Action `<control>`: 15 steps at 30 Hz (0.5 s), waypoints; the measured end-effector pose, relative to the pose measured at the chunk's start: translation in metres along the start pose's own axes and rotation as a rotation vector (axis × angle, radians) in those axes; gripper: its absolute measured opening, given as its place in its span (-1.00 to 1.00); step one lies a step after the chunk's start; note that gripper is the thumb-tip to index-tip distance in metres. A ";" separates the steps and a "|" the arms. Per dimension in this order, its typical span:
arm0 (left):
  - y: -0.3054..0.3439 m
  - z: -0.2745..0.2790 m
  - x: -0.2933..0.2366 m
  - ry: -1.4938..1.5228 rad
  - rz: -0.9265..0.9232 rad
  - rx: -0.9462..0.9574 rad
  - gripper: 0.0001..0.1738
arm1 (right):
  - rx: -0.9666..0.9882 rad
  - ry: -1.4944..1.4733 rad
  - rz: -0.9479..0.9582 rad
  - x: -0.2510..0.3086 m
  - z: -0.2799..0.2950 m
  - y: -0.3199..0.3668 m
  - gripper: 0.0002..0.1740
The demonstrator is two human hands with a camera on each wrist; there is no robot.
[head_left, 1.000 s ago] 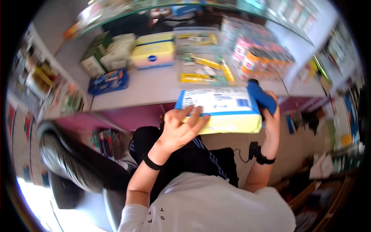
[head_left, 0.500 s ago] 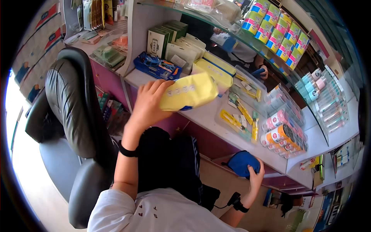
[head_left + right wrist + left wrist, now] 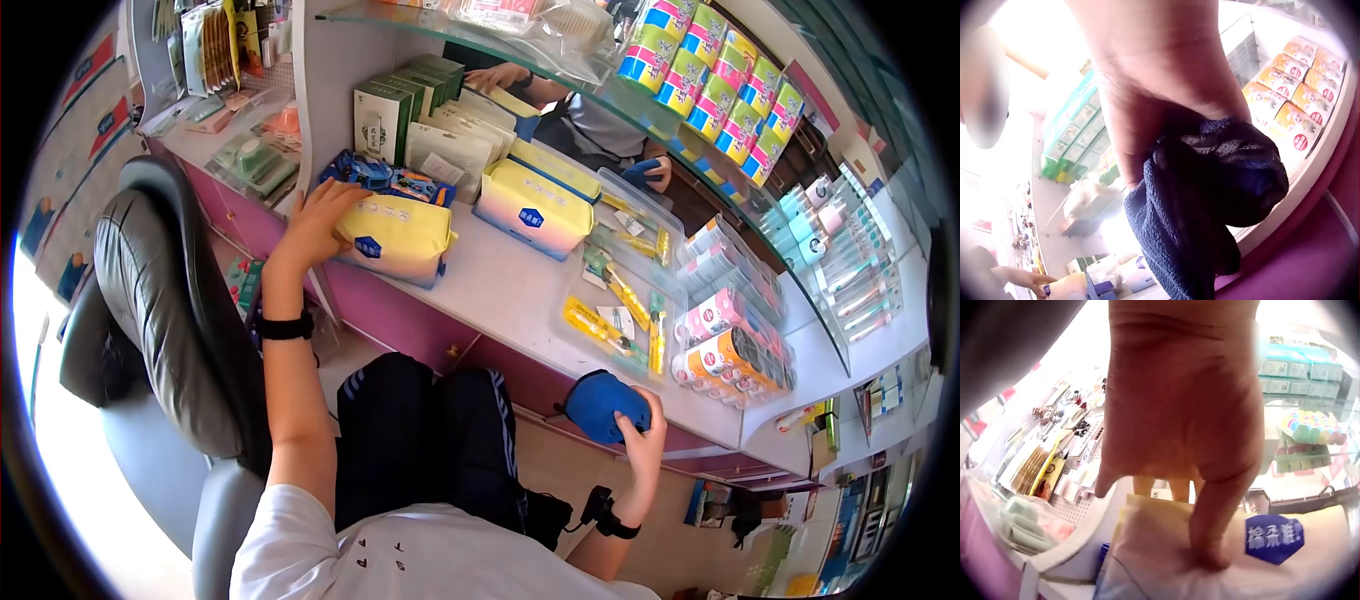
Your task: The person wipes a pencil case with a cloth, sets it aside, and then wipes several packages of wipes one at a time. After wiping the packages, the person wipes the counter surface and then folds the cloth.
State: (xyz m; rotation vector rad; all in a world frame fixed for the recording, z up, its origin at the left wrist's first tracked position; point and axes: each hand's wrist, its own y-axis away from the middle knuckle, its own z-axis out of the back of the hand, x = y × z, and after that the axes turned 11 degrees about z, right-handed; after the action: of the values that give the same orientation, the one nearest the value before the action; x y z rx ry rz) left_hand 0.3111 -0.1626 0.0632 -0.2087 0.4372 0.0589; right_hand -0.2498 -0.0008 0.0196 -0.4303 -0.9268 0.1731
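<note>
At the left end of the counter stands a yellow soft package [image 3: 400, 228] with a blue label, and my left hand [image 3: 318, 222] holds its left end. The left wrist view shows the thumb of that hand [image 3: 1185, 406] on the front of the package [image 3: 1147, 544], with fingers at its far side. My right hand [image 3: 643, 440] grips a bunched blue cloth [image 3: 597, 405] off the counter's front edge. Up close in the right wrist view, dark blue fabric [image 3: 1172, 231] hangs from the right hand [image 3: 1160, 69]; some of its fingers are hidden.
Similar yellow packages [image 3: 535, 208] stand right of the held one. Behind it are a blue packet [image 3: 375, 172] and green-white boxes [image 3: 380, 122]. Further right are a clear tray [image 3: 570, 345] and wrapped cans [image 3: 735, 350]. A glass shelf [image 3: 610, 85] overhangs the counter; a black chair [image 3: 165, 320] is at left.
The yellow package has moved left and down from the air onto the counter with my left hand. Earlier, both hands were at the package; my right hand has since moved away, still gripping the blue cloth.
</note>
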 end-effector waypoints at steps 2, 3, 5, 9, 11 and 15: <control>-0.003 -0.001 0.004 -0.118 0.031 -0.066 0.03 | 0.012 -0.001 0.008 0.002 -0.008 -0.004 -0.53; -0.004 -0.003 0.004 -0.122 0.031 -0.063 0.03 | 0.025 -0.001 0.027 0.005 -0.012 -0.005 -0.53; -0.001 -0.009 0.002 -0.243 0.044 -0.211 0.00 | 0.043 -0.005 0.042 0.007 -0.020 -0.006 -0.53; 0.011 -0.030 0.006 -0.266 0.052 -0.410 -0.03 | 0.099 0.021 0.054 0.005 -0.029 -0.003 -0.51; 0.024 -0.040 0.001 -0.177 0.120 -0.479 -0.16 | 0.087 0.007 0.042 0.004 -0.031 -0.003 -0.52; 0.056 -0.039 -0.037 -0.065 0.105 -0.573 -0.27 | 0.063 0.057 0.061 0.002 -0.025 -0.005 -0.52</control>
State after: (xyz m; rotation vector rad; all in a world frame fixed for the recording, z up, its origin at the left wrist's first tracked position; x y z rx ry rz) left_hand 0.2558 -0.1166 0.0334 -0.7457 0.3575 0.2945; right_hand -0.2283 -0.0116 0.0102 -0.4036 -0.8508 0.2434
